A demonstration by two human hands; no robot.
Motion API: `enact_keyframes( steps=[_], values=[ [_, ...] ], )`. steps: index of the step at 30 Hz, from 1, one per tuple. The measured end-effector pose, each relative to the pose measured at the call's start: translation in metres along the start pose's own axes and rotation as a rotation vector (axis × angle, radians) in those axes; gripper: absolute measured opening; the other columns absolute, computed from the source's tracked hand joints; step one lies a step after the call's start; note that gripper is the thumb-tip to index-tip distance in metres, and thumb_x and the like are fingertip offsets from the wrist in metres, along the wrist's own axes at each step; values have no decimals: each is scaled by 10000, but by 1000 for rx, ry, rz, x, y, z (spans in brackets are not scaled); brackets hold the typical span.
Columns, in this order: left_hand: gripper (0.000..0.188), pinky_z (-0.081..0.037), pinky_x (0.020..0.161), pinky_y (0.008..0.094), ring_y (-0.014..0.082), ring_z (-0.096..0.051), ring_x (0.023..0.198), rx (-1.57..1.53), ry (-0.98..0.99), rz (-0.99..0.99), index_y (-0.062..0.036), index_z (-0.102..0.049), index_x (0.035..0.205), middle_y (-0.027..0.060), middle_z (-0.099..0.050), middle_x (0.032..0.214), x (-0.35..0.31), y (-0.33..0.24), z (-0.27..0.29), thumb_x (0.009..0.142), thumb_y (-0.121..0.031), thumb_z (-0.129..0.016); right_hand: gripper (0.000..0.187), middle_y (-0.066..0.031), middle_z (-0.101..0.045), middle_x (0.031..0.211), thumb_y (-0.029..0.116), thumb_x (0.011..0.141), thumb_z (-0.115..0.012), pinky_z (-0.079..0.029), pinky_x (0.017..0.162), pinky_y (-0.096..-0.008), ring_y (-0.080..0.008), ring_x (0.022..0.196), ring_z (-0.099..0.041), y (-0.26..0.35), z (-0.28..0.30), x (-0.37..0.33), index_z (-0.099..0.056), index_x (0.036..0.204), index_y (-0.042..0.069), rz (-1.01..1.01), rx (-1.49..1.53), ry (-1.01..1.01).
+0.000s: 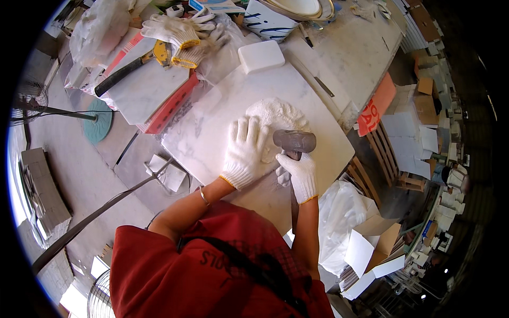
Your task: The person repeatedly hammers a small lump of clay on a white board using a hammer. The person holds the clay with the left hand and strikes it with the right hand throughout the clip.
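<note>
My left hand (245, 151), in a white knitted glove, lies flat with its fingers stretched out along the left side of a rough white carved piece (277, 112). That piece rests on a pale marble slab (328, 140). Wrapped round the handle of a hammer (295, 141) is my gloved right hand (300, 175). The blocky grey hammer head stands just over the near right part of the carved piece, and I cannot tell whether they touch. A smooth white block (261, 56) sits on the slab's far edge.
Spare gloves (180, 34) and a yellow-and-black tool (130, 69) lie on a marble slab at far left. Bowls (297, 10) stand at the back. A cable (90, 222) runs in from the left. To the right are clear plastic wrap (342, 225) and open cartons (382, 244).
</note>
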State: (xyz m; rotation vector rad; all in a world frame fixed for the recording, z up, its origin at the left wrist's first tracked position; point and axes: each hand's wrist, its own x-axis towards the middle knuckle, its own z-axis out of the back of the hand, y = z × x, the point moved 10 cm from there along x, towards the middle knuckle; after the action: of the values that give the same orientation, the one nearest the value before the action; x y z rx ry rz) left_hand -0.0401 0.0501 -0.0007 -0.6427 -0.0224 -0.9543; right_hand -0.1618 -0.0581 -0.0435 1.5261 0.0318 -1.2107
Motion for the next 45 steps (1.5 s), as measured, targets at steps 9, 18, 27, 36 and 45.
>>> enact_keyframes(
  steps=[9, 18, 27, 36, 45],
  values=[
    [791, -379, 1092, 587, 463, -469, 1275, 68, 0, -36, 9, -567, 1297, 263, -505, 1347, -1, 1, -9, 739, -504, -793, 275, -36, -603, 727, 149, 915, -780, -428, 428, -277, -108, 522, -560, -23, -3, 20, -619, 1114, 48, 58, -154, -34],
    [815, -348, 1114, 589, 463, -446, 1317, 1, 32, -4, -10, -549, 1350, 264, -495, 1386, -1, 2, -5, 746, -496, -802, 192, -76, -677, 737, 153, 915, -798, -453, 435, -265, -129, 505, -603, 18, 17, -23, -672, 1015, 48, 95, -41, -53],
    [855, -344, 1124, 595, 464, -455, 1312, 85, 27, -4, -11, -547, 1359, 262, -505, 1360, -2, 2, -9, 725, -523, -805, 260, -36, -616, 687, 151, 894, -808, -407, 409, -273, -115, 461, -517, -24, -4, 19, -649, 1088, 81, -61, -30, -47],
    [841, -359, 1107, 581, 460, -457, 1298, 20, 27, 1, -8, -555, 1340, 250, -510, 1361, -2, 3, -2, 714, -502, -822, 168, -32, -658, 741, 116, 911, -798, -448, 458, -253, -99, 547, -588, 29, 10, -34, -643, 947, 63, 153, 54, -70],
    [838, -353, 1126, 581, 454, -458, 1321, 99, 55, -9, 16, -566, 1325, 259, -513, 1360, 0, 1, -7, 753, -558, -779, 210, -45, -615, 679, 151, 908, -790, -403, 401, -286, -138, 449, -543, -23, 3, 18, -626, 1028, 100, -76, -31, -11]
  ],
)
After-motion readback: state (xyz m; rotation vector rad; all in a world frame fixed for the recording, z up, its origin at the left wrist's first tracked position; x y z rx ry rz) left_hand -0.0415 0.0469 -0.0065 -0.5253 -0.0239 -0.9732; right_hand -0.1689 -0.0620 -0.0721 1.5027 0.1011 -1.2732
